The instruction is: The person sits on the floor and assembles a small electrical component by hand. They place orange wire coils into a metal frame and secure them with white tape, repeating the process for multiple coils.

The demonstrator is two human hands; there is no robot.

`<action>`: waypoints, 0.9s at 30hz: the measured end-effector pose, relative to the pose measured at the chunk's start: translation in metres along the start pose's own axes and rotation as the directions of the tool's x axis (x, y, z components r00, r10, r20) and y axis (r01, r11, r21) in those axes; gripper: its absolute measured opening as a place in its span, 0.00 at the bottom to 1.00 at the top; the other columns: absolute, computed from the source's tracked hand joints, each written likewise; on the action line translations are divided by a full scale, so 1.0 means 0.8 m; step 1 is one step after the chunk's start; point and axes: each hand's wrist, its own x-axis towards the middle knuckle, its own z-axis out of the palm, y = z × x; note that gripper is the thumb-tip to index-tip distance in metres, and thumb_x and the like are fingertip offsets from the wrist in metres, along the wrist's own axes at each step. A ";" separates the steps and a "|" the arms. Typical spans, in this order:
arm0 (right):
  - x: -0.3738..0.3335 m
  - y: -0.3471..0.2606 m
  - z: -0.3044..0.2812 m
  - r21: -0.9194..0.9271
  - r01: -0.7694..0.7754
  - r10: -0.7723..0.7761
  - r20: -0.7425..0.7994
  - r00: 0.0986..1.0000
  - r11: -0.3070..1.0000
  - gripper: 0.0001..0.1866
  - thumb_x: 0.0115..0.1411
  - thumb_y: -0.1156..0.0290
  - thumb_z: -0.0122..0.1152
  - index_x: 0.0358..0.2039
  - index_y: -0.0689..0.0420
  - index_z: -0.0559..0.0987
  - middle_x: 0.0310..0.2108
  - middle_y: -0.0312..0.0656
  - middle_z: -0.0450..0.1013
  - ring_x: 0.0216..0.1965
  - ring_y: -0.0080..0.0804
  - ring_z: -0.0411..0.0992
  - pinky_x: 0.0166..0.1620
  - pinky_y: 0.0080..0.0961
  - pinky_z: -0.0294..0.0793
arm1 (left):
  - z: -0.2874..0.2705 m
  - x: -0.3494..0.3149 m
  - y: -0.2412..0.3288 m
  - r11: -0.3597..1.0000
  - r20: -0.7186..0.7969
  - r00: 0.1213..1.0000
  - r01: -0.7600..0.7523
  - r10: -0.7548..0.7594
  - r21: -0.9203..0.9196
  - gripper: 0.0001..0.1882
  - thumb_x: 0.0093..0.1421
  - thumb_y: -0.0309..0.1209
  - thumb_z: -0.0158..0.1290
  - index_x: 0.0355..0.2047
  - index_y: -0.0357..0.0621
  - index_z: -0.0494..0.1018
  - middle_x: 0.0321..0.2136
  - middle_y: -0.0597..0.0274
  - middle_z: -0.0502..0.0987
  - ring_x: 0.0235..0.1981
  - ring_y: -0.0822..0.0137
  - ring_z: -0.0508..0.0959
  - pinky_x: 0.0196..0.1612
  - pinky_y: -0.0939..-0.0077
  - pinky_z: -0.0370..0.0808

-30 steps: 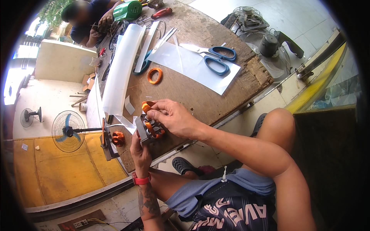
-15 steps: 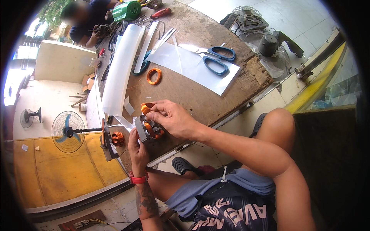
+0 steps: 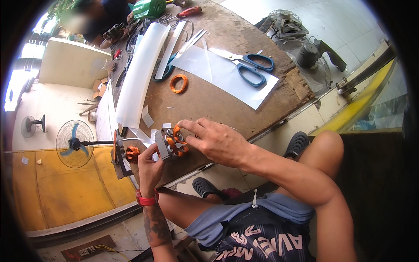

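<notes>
Near the table's front edge I hold a grey motor stator core [image 3: 163, 146] with orange copper coils [image 3: 180, 147] on its right side. My left hand [image 3: 150, 165] pinches the core at its lower left, fingers closed. At the core's upper right, my right hand [image 3: 220, 142] has its thumb and fingers closed on a copper coil [image 3: 176, 132]; its fingertips partly hide the coil. A loose ring of copper wire [image 3: 178, 84] lies farther up the table. Left of my left hand sits another bundle of copper coils [image 3: 132, 154].
Blue-handled scissors [image 3: 251, 70] lie on a translucent sheet [image 3: 218, 76]; a second pair [image 3: 185, 49] is beside it. A rolled plastic film [image 3: 142, 74] stretches along the left. Standing fans [image 3: 76, 144] flank the table. Another person [image 3: 102, 22] works at the far end.
The coil in my right hand has come down from above the core to its upper right side. My right hand has shifted right, and the core now shows its side more. The view has shifted slightly.
</notes>
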 end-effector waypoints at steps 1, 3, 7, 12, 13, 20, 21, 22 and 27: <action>0.000 0.000 0.000 -0.012 0.010 -0.010 0.010 1.000 1.000 0.10 0.62 0.74 0.59 0.43 0.61 0.82 0.66 0.44 0.66 0.52 0.38 0.74 0.56 0.34 0.81 | -0.001 0.001 0.000 1.000 0.006 1.000 -0.003 0.004 -0.024 0.16 0.60 0.23 0.66 0.49 0.32 0.82 0.40 0.64 0.86 0.42 0.77 0.81 0.48 0.78 0.78; 0.001 -0.001 0.000 -0.022 0.018 -0.018 0.026 1.000 1.000 0.10 0.62 0.74 0.59 0.44 0.61 0.81 0.66 0.44 0.66 0.52 0.38 0.74 0.56 0.33 0.81 | -0.001 0.001 0.001 1.000 0.004 1.000 0.006 -0.007 0.006 0.16 0.60 0.23 0.66 0.49 0.32 0.83 0.39 0.65 0.87 0.42 0.77 0.81 0.47 0.79 0.78; 0.000 -0.001 -0.001 -0.025 0.028 -0.027 0.035 0.999 0.999 0.11 0.63 0.74 0.59 0.44 0.62 0.81 0.66 0.44 0.66 0.52 0.38 0.74 0.57 0.33 0.81 | -0.006 0.007 0.011 0.998 0.067 0.996 0.065 -0.066 0.016 0.15 0.59 0.24 0.67 0.47 0.33 0.83 0.39 0.66 0.87 0.41 0.78 0.81 0.47 0.79 0.78; 0.000 0.001 0.001 -0.045 0.067 -0.064 0.052 0.997 0.997 0.13 0.63 0.73 0.58 0.46 0.62 0.82 0.67 0.44 0.65 0.54 0.38 0.73 0.58 0.34 0.80 | -0.003 0.010 0.025 0.988 0.080 0.992 0.107 -0.098 -0.112 0.13 0.61 0.22 0.62 0.45 0.32 0.85 0.33 0.72 0.83 0.36 0.83 0.75 0.43 0.83 0.74; 0.000 0.001 0.001 -0.040 0.062 -0.059 0.066 0.996 0.997 0.13 0.64 0.73 0.58 0.47 0.62 0.82 0.67 0.44 0.65 0.55 0.38 0.73 0.58 0.34 0.80 | -0.003 0.010 0.027 0.986 0.093 0.990 0.116 -0.105 -0.121 0.13 0.61 0.23 0.62 0.46 0.33 0.85 0.33 0.72 0.83 0.36 0.83 0.76 0.43 0.83 0.75; 0.001 -0.002 0.003 -0.029 0.017 -0.014 0.113 0.993 0.999 0.14 0.64 0.74 0.57 0.48 0.61 0.82 0.67 0.42 0.65 0.56 0.38 0.73 0.60 0.33 0.80 | 0.004 0.006 0.029 0.971 0.039 0.988 0.155 -0.151 -0.183 0.14 0.62 0.20 0.60 0.48 0.31 0.84 0.37 0.68 0.86 0.39 0.81 0.79 0.45 0.84 0.77; 0.001 -0.002 0.003 -0.028 0.019 -0.016 0.109 0.994 0.999 0.14 0.64 0.74 0.57 0.48 0.62 0.82 0.66 0.42 0.65 0.55 0.38 0.73 0.60 0.33 0.80 | 0.007 0.005 0.028 0.976 0.021 0.990 0.139 -0.138 -0.169 0.14 0.62 0.20 0.60 0.48 0.31 0.84 0.36 0.68 0.86 0.39 0.81 0.79 0.44 0.85 0.76; 0.002 -0.002 0.003 -0.026 0.022 -0.019 0.105 0.994 0.999 0.14 0.64 0.74 0.57 0.48 0.62 0.82 0.66 0.42 0.65 0.54 0.38 0.73 0.59 0.33 0.81 | 0.008 0.004 0.026 0.979 0.009 0.993 0.113 -0.113 -0.169 0.13 0.62 0.19 0.60 0.47 0.32 0.84 0.36 0.69 0.86 0.39 0.81 0.79 0.44 0.85 0.76; 0.002 -0.001 0.005 -0.039 0.042 -0.039 0.062 0.997 0.998 0.14 0.63 0.74 0.58 0.47 0.64 0.82 0.63 0.44 0.67 0.50 0.38 0.74 0.56 0.33 0.82 | 0.013 0.002 0.015 0.998 -0.093 0.995 -0.036 0.041 0.049 0.16 0.58 0.16 0.60 0.48 0.33 0.84 0.41 0.64 0.86 0.39 0.79 0.78 0.44 0.82 0.76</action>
